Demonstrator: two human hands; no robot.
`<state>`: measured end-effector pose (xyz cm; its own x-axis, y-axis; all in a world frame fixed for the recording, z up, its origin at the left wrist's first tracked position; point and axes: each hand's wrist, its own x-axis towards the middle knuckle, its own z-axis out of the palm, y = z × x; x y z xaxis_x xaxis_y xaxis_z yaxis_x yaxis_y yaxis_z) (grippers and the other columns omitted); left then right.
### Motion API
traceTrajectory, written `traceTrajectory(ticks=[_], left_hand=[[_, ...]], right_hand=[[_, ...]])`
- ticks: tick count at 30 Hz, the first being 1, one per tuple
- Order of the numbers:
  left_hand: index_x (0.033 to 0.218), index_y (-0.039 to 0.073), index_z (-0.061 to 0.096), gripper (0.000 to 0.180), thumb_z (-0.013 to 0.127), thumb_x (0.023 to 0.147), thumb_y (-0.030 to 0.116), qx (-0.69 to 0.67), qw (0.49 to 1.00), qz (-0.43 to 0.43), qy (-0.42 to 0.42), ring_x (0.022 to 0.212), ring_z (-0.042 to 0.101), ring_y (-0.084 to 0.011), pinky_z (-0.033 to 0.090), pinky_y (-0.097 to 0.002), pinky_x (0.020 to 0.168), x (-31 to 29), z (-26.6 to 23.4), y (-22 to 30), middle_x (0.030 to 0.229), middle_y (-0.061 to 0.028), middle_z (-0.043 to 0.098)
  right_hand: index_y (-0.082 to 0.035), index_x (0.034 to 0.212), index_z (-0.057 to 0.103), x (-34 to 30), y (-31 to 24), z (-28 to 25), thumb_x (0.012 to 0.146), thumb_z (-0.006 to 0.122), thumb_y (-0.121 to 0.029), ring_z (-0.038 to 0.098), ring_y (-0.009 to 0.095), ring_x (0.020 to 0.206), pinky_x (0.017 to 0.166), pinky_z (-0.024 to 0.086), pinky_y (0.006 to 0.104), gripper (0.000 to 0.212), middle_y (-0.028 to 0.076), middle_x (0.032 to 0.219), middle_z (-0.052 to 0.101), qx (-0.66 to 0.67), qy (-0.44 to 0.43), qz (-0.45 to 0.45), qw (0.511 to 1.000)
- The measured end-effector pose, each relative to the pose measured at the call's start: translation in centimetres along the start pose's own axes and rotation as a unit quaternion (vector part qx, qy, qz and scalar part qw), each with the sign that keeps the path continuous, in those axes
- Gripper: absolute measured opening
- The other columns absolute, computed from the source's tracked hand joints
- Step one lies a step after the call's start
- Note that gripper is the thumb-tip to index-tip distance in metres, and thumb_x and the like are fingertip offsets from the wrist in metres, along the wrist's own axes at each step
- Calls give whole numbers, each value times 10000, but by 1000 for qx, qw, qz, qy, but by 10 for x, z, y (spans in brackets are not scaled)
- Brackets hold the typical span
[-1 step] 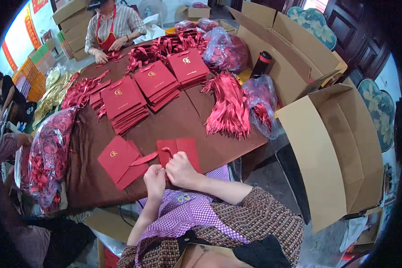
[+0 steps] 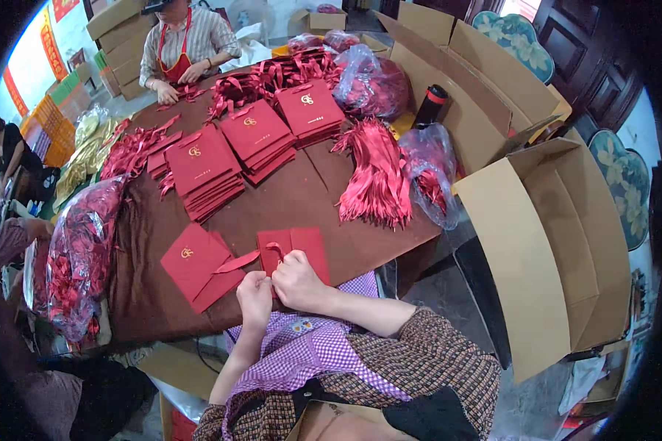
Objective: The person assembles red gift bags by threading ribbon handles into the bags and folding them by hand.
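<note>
A red paper bag lies on the brown-covered table close in front of me, both of my hands over its near left part. My left hand is closed in a pinch, and my right hand is curled shut against it. Between them they grip a red ribbon, whose loop shows above my fingers; its ends are hidden. Just left, more red bags lie overlapped, with a ribbon strip reaching toward the bag under my hands.
Stacked red bags stand across the table's middle. Loose red ribbons lie at right beside a plastic bag and a black tumbler. Open cardboard boxes flank the right side. A person handles ribbons opposite; another's arm shows left.
</note>
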<state>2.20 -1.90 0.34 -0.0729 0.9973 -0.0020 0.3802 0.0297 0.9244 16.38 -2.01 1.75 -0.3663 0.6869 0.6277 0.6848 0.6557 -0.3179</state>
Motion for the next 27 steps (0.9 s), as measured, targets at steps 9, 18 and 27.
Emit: traceTrajectory(ticks=[9,18,27], left_hand=[[1034,-76,626,237,565,844,52,-73,988,-94,-102,733,607,-115,505,-268,644,3,-14,1,824,-100,663],[981,-56,653,226,524,823,42,-147,973,-109,-144,735,635,-164,517,-312,675,-4,-24,29,845,-149,681],[1051,40,655,314,497,780,31,-94,978,23,-187,686,629,-185,486,-339,610,-7,-34,16,778,-146,658]], right_hand=[[-44,716,594,2,6,-15,747,630,-199,545,283,802,850,366,463,162,101,726,585,-47,-94,-40,994],[-80,813,657,10,5,-26,755,668,-149,546,276,852,848,347,442,91,83,812,628,-1,-115,49,992],[-65,748,616,1,7,-20,747,650,-100,524,244,802,870,339,401,49,61,737,592,102,-69,73,990]])
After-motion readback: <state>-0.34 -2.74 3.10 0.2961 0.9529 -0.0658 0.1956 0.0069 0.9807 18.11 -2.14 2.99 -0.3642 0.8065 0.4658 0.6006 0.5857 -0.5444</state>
